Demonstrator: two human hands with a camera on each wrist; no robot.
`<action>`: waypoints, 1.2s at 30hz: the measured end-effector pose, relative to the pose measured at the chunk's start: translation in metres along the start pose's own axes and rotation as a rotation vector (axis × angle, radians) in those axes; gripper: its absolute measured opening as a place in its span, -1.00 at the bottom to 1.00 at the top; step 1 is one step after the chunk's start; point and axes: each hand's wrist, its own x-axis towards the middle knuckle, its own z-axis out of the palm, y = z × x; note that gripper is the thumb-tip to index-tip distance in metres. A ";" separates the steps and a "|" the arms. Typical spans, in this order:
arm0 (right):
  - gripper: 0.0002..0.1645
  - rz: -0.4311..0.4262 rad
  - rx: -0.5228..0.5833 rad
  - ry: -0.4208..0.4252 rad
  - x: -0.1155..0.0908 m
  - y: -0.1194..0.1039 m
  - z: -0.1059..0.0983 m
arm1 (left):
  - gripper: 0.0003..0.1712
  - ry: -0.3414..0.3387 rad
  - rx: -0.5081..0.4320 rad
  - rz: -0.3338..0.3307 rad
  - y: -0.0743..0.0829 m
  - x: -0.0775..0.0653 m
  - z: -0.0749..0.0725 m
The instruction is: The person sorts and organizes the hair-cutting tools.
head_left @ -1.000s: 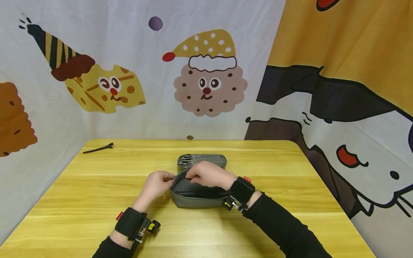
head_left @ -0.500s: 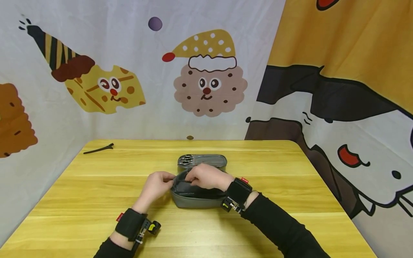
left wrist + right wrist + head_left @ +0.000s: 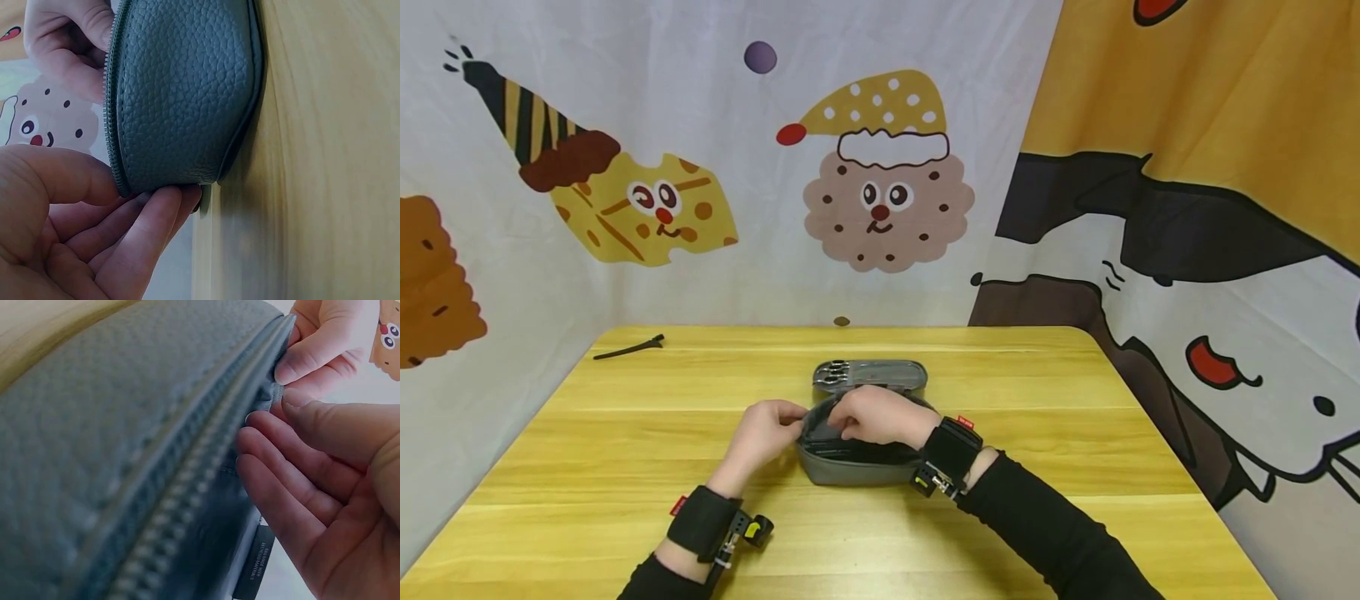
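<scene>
A grey leather-look zip pouch (image 3: 861,472) stands on the table with its lid (image 3: 883,373) folded back on the far side. My left hand (image 3: 765,433) pinches the left end of its rim, thumb at the zipper (image 3: 111,112) and fingers beneath. My right hand (image 3: 880,415) reaches over the opening. In the right wrist view its fingers (image 3: 287,469) lie loosely extended against the dark lining, the thumb close to the rim, and no object shows between them. Dark, long shapes (image 3: 838,454) lie inside the pouch, their kind unclear. Scissors-like metal handles (image 3: 832,372) sit in the lid.
A black hair clip (image 3: 628,347) lies at the far left of the wooden table (image 3: 587,467). A black fabric tag (image 3: 254,562) hangs at the pouch's lining. Behind the table hangs a curtain (image 3: 700,292) printed with cartoon figures.
My right hand has lowered slightly into the pouch; the thin brownish thing earlier seen at its fingertips is out of sight. My left hand keeps its place on the rim.
</scene>
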 end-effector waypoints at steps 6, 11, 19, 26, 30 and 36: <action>-0.68 0.022 0.020 -0.004 -0.003 -0.003 -0.004 | -0.83 -0.002 -0.006 -0.005 0.001 -0.001 0.000; -0.65 0.033 0.022 -0.012 -0.004 -0.004 -0.004 | -0.83 -0.004 -0.006 0.000 0.000 0.000 -0.001; -0.60 0.029 0.015 -0.007 -0.008 -0.002 -0.006 | -0.83 -0.008 -0.010 0.002 0.000 -0.001 -0.001; -0.56 0.025 -0.001 0.040 -0.017 0.000 -0.012 | -0.82 -0.008 -0.016 0.005 0.000 -0.001 -0.001; -0.55 0.025 0.008 0.070 -0.024 0.002 -0.016 | -0.82 -0.003 -0.013 0.006 0.000 -0.001 0.000; -0.49 0.039 0.016 0.135 -0.036 0.007 -0.022 | -0.82 -0.003 -0.012 0.006 -0.001 -0.001 0.000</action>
